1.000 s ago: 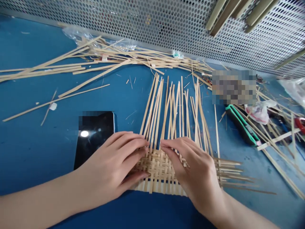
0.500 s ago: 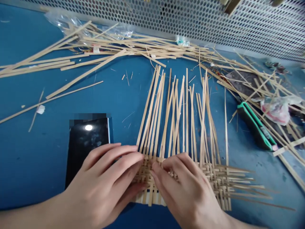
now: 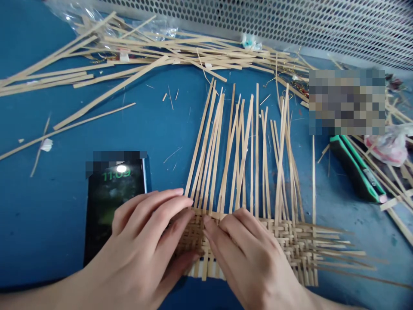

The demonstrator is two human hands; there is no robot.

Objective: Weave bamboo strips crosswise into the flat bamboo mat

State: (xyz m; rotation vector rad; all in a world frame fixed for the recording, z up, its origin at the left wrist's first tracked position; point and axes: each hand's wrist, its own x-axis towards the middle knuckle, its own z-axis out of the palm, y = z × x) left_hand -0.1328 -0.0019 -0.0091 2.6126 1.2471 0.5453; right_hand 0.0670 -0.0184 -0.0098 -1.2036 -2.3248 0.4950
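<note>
A partly woven mat of thin bamboo strips (image 3: 284, 237) lies on the blue table in front of me. Its loose upright strips fan out away from me, and further ends stick out to the right. My left hand (image 3: 142, 241) grips the mat's left side, fingers curved over the top and thumb lower down. Beside it, my right hand (image 3: 254, 254) is closed, its thumb and fingertips pressed together on the weave near the top woven row. Whether a single strip is pinched there is hidden by the fingers. Both hands cover much of the weave's left and middle.
Left of the mat lies a phone (image 3: 106, 206), partly behind my left hand. A green and black utility knife (image 3: 358, 170) rests at the right. Loose bamboo strips (image 3: 135, 73) and clear plastic wrap (image 3: 77, 17) lie along the back, before a perforated metal panel (image 3: 258, 21).
The phone's screen has lit up and shows the time. The view has shifted slightly. Both hands stay at nearly the same places on the mat, with only small finger movement.
</note>
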